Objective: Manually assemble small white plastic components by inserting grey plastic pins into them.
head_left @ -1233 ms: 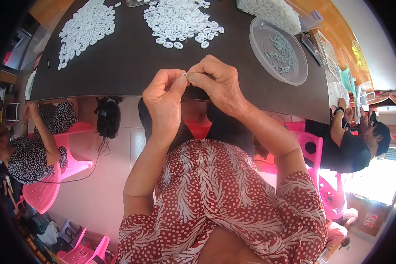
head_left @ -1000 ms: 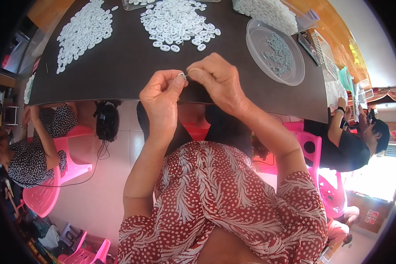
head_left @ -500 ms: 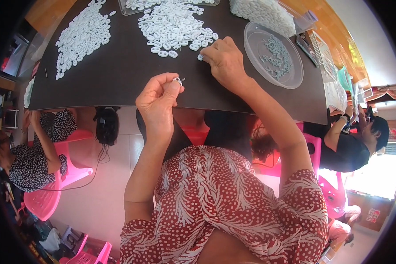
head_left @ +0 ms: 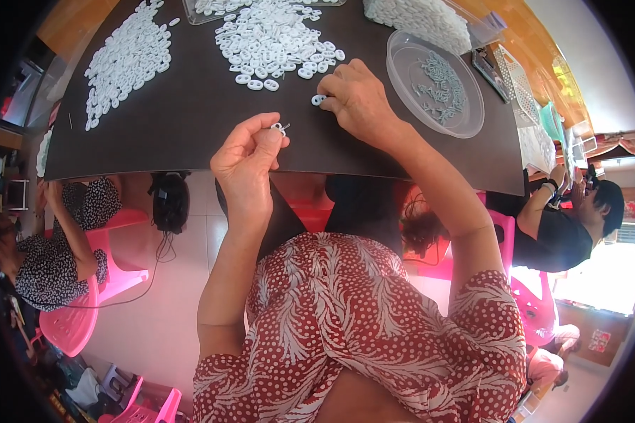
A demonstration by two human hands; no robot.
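Between the thumb and fingers of my left hand [head_left: 249, 151] is a small white plastic piece [head_left: 278, 128] with a thin grey pin sticking out of it. My right hand [head_left: 360, 95], farther off and to the right, pinches a white two-holed oval piece [head_left: 317, 100] just above or on the dark table; which of the two I cannot tell. Beyond my hands spreads a heap of the same white oval pieces [head_left: 268, 42]. To the right of my right hand stands a round clear dish [head_left: 398, 81] with many small grey pins [head_left: 441, 92] in it.
A second pile of white pieces [head_left: 130, 60] lies on the left of the dark table [head_left: 169, 106]. At the back right sits a clear container of white pieces [head_left: 423, 21], beside a phone-like dark object [head_left: 490, 76]. Two people sit nearby, one left [head_left: 56, 247], one right [head_left: 557, 225].
My right hand has drawn a white oval piece slightly nearer and left, away from the heap's edge. My left hand, still holding its piece, has shifted a little left.
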